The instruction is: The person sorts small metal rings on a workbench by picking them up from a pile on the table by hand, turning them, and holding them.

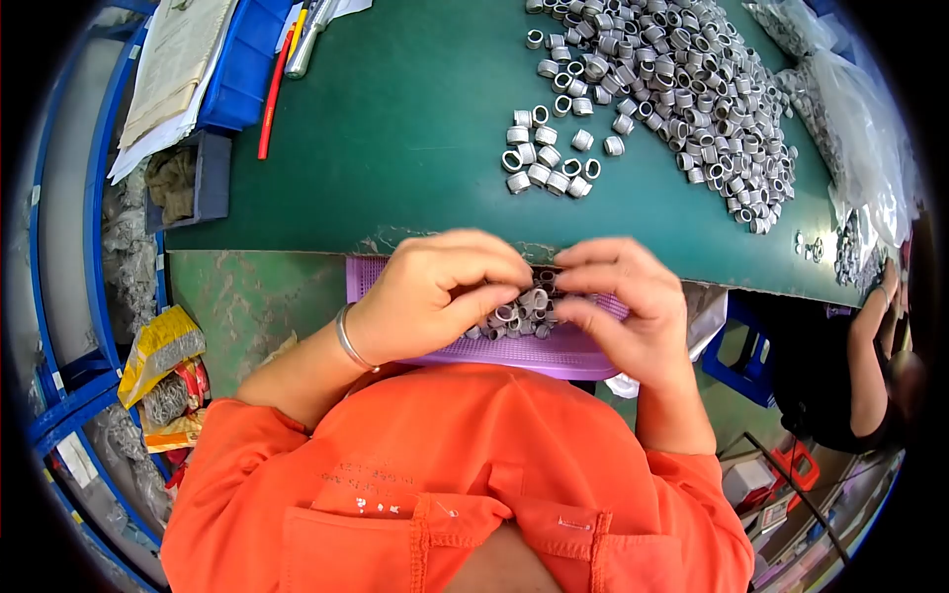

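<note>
My left hand (pixel 440 292), with a bangle (pixel 354 339) on its wrist, is over the left side of a purple plastic basket (pixel 460 353). Its fingers are bent, with a gap between them and the thumb, and I see nothing held. Opposite it, my right hand (pixel 628 301) has its fingers and thumb apart, likewise holding nothing visible. Between and below both hands, grey metal rings (pixel 524 316) lie in the basket. The basket stands just below the table's front edge, against my orange top.
A large pile of similar metal rings (pixel 682 84) covers the back right of the green table (pixel 376 168), with a smaller cluster (pixel 546 163) nearer. Plastic bags (pixel 850 128) stand at right, beside another person's arm (pixel 867 366). Blue bin (pixel 237 74) and red pen (pixel 275 99) lie at left.
</note>
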`<control>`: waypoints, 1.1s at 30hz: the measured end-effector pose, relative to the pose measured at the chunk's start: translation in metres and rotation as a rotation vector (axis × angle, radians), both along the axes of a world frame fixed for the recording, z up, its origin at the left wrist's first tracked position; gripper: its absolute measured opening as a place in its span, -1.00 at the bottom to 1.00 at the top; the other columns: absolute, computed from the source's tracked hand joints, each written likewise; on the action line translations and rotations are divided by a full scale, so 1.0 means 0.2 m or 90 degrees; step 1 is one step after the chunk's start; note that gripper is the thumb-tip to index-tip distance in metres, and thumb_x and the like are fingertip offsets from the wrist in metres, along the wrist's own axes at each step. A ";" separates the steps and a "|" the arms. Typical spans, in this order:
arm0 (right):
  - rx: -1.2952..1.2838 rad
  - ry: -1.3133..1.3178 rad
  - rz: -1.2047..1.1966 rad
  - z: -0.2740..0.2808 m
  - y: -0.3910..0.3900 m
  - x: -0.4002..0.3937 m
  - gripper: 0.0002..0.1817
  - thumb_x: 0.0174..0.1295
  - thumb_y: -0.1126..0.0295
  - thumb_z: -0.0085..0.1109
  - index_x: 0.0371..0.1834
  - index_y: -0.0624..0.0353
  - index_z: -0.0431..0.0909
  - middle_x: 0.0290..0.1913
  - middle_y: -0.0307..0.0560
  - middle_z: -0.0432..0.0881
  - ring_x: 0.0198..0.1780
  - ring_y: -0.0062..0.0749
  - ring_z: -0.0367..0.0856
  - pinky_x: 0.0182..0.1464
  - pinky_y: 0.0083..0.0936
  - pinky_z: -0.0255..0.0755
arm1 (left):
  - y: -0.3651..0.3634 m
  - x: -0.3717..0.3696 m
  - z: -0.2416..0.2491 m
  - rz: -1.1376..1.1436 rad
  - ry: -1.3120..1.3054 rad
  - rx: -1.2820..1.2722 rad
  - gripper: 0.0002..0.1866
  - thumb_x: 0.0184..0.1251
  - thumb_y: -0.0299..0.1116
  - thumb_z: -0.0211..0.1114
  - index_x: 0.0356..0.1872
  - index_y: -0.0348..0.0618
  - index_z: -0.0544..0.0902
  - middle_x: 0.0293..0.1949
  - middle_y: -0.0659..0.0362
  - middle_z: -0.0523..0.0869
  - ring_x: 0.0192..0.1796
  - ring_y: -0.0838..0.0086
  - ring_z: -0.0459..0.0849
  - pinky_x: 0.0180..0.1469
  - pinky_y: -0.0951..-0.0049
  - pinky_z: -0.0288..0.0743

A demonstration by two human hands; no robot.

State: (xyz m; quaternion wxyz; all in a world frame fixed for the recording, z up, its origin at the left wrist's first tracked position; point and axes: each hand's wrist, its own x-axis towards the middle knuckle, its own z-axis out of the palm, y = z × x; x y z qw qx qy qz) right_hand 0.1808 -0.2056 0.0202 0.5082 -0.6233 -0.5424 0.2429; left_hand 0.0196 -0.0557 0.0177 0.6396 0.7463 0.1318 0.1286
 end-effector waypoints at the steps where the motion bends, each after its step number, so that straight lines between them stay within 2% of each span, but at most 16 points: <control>1: -0.020 -0.045 -0.055 0.01 0.02 0.01 -0.80 -0.09 0.62 0.31 -0.34 0.25 0.61 -0.31 -0.03 0.56 -0.30 -0.29 0.56 -0.27 -0.47 0.46 | 0.02 0.01 0.00 0.003 -0.047 0.264 -0.84 0.07 -0.62 0.30 -0.27 -0.30 0.64 -0.26 0.10 0.63 -0.42 0.55 0.60 -0.37 0.60 0.50; 3: -0.029 -0.174 -0.167 -0.03 0.09 0.03 -0.78 -0.07 0.59 0.29 -0.29 0.26 0.59 -0.35 -0.03 0.49 -0.34 -0.23 0.51 -0.29 -0.44 0.42 | 0.01 0.09 0.03 0.133 -0.016 0.347 -0.76 0.01 -0.62 0.34 -0.23 -0.28 0.61 -0.32 0.17 0.53 -0.51 0.55 0.46 -0.45 0.54 0.41; 5: -0.037 -0.223 -0.210 -0.07 0.17 0.04 -0.73 -0.04 0.59 0.26 -0.21 0.27 0.53 -0.32 0.02 0.47 -0.27 -0.11 0.49 -0.23 -0.36 0.39 | 0.04 0.18 -0.03 0.196 -0.045 0.420 -0.75 0.01 -0.62 0.34 -0.23 -0.27 0.59 -0.33 0.16 0.53 -0.51 0.57 0.48 -0.45 0.55 0.41; 8: -0.037 -0.241 -0.200 -0.08 0.19 0.07 -0.75 -0.03 0.59 0.24 -0.23 0.28 0.52 -0.29 0.06 0.48 -0.26 -0.07 0.49 -0.22 -0.32 0.39 | 0.07 0.19 -0.07 0.178 -0.038 0.499 -0.77 0.01 -0.62 0.34 -0.24 -0.28 0.59 -0.34 0.14 0.55 -0.49 0.58 0.51 -0.44 0.57 0.42; 9: -0.065 -0.219 -0.196 -0.08 0.17 0.06 -0.74 -0.03 0.61 0.23 -0.21 0.29 0.53 -0.27 0.03 0.48 -0.27 -0.13 0.50 -0.23 -0.36 0.40 | 0.07 0.18 -0.06 0.178 -0.037 0.499 -0.77 0.01 -0.62 0.34 -0.24 -0.28 0.59 -0.34 0.14 0.55 -0.49 0.58 0.51 -0.44 0.57 0.42; 11: -0.094 -0.196 -0.191 -0.06 0.14 0.05 -0.73 -0.03 0.63 0.22 -0.20 0.30 0.53 -0.26 0.01 0.49 -0.27 -0.19 0.51 -0.24 -0.41 0.41 | 0.06 0.15 -0.04 0.160 0.015 0.332 -0.77 0.03 -0.63 0.32 -0.23 -0.28 0.59 -0.35 0.14 0.59 -0.37 0.59 0.59 -0.37 0.60 0.48; 12: -0.088 -0.088 -0.169 -0.03 0.14 0.04 -0.72 -0.02 0.66 0.20 -0.17 0.31 0.54 -0.24 -0.03 0.49 -0.28 -0.29 0.52 -0.25 -0.47 0.40 | 0.04 0.15 0.00 0.166 0.068 0.146 -0.80 0.08 -0.64 0.30 -0.23 -0.31 0.59 -0.31 0.15 0.63 -0.26 0.58 0.62 -0.25 0.62 0.53; 13: -0.082 0.020 -0.146 -0.02 0.13 0.03 -0.70 -0.02 0.69 0.19 -0.15 0.32 0.54 -0.22 -0.06 0.49 -0.29 -0.38 0.52 -0.26 -0.54 0.40 | 0.04 0.14 0.00 0.166 0.068 0.147 -0.80 0.08 -0.64 0.30 -0.23 -0.31 0.59 -0.31 0.15 0.63 -0.26 0.58 0.62 -0.25 0.62 0.53; 14: -0.084 0.101 -0.107 -0.03 0.11 0.03 -0.70 0.04 0.73 0.13 -0.11 0.34 0.55 -0.17 -0.15 0.49 -0.25 -0.56 0.51 -0.23 -0.67 0.41 | 0.04 0.13 0.00 0.163 0.060 -0.061 -0.81 0.11 -0.64 0.28 -0.22 -0.33 0.59 -0.28 0.15 0.64 -0.23 0.58 0.62 -0.20 0.60 0.54; 15: -0.085 0.104 -0.107 -0.03 0.11 0.02 -0.70 0.04 0.73 0.13 -0.11 0.34 0.55 -0.17 -0.15 0.49 -0.25 -0.56 0.51 -0.23 -0.67 0.41 | 0.04 0.12 -0.01 0.158 0.051 -0.270 -0.83 0.13 -0.64 0.26 -0.22 -0.35 0.59 -0.24 0.15 0.65 -0.21 0.57 0.63 -0.16 0.59 0.55; 18: -0.051 0.476 -0.082 -0.03 0.11 -0.01 -0.75 0.14 0.71 0.08 -0.09 0.36 0.52 -0.13 -0.16 0.56 -0.15 -0.60 0.53 -0.13 -0.70 0.46 | 0.02 0.11 -0.01 0.158 0.013 -0.240 -0.69 0.14 -0.68 0.24 -0.05 -0.37 0.51 -0.18 0.09 0.63 -0.19 0.53 0.62 -0.11 0.57 0.54; 22: -0.093 0.535 -0.089 -0.02 0.11 -0.01 -0.77 0.15 0.69 0.10 -0.10 0.38 0.50 -0.14 -0.09 0.60 -0.17 -0.56 0.56 -0.14 -0.67 0.49 | 0.00 0.10 -0.02 0.155 -0.035 -0.110 -0.55 0.10 -0.72 0.25 0.07 -0.36 0.42 -0.17 0.05 0.62 -0.17 0.52 0.62 -0.09 0.57 0.52; 24: -0.059 0.679 -0.043 -0.04 0.11 0.00 -0.77 0.16 0.67 0.09 -0.09 0.38 0.49 -0.12 -0.01 0.61 -0.15 -0.48 0.60 -0.12 -0.60 0.53 | -0.01 0.09 -0.02 0.159 -0.044 -0.077 -0.55 0.10 -0.72 0.26 0.06 -0.36 0.43 -0.17 0.05 0.62 -0.17 0.52 0.62 -0.10 0.56 0.52; 28: -0.054 0.813 -0.016 -0.07 0.09 0.02 -0.74 0.17 0.66 0.09 -0.05 0.38 0.47 -0.12 0.06 0.60 -0.11 -0.38 0.62 -0.09 -0.52 0.57 | -0.01 0.09 -0.02 0.153 -0.063 0.026 -0.55 0.08 -0.73 0.27 0.06 -0.36 0.44 -0.18 0.06 0.62 -0.18 0.52 0.62 -0.12 0.56 0.52; 32: -0.045 0.836 -0.008 -0.06 0.09 0.01 -0.80 0.16 0.69 0.08 -0.13 0.37 0.46 -0.14 0.08 0.60 -0.10 -0.32 0.62 -0.07 -0.50 0.57 | -0.02 0.09 -0.01 0.151 -0.079 0.020 -0.61 0.12 -0.72 0.24 0.02 -0.37 0.47 -0.19 0.08 0.62 -0.19 0.51 0.63 -0.15 0.57 0.53; 33: -0.037 0.814 -0.020 -0.05 0.08 0.01 -0.83 0.15 0.71 0.06 -0.19 0.36 0.48 -0.16 0.06 0.60 -0.12 -0.33 0.62 -0.10 -0.52 0.56 | -0.02 0.09 -0.01 0.175 -0.057 -0.096 -0.67 0.13 -0.70 0.22 -0.04 -0.37 0.51 -0.20 0.09 0.63 -0.21 0.51 0.65 -0.17 0.58 0.55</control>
